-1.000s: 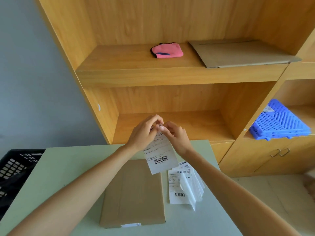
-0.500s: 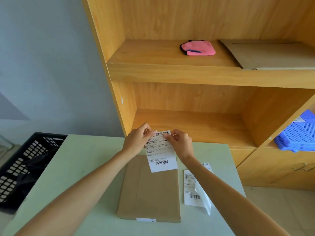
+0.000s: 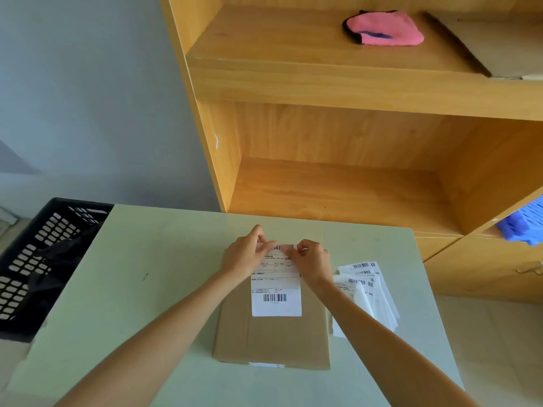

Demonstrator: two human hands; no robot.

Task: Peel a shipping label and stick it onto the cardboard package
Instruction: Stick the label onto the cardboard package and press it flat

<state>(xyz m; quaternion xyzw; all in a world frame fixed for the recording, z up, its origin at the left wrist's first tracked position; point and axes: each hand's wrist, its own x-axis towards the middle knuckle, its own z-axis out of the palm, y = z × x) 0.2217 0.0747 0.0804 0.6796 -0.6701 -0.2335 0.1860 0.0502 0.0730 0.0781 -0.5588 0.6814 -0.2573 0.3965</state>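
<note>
My left hand (image 3: 245, 255) and right hand (image 3: 313, 261) each pinch a top corner of the shipping label (image 3: 276, 284), hands apart, label over the far part of the cardboard package (image 3: 273, 339) on the table (image 3: 132, 289). Label stack (image 3: 367, 292) just right.

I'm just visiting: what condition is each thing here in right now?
left hand: pinching the label's top left corner
right hand: pinching its top right corner
shipping label: held over the package, printed side up
cardboard package: closed, flat on the table
spare labels: loose pile right of the package
pink cloth: bunched on the shelf
</note>
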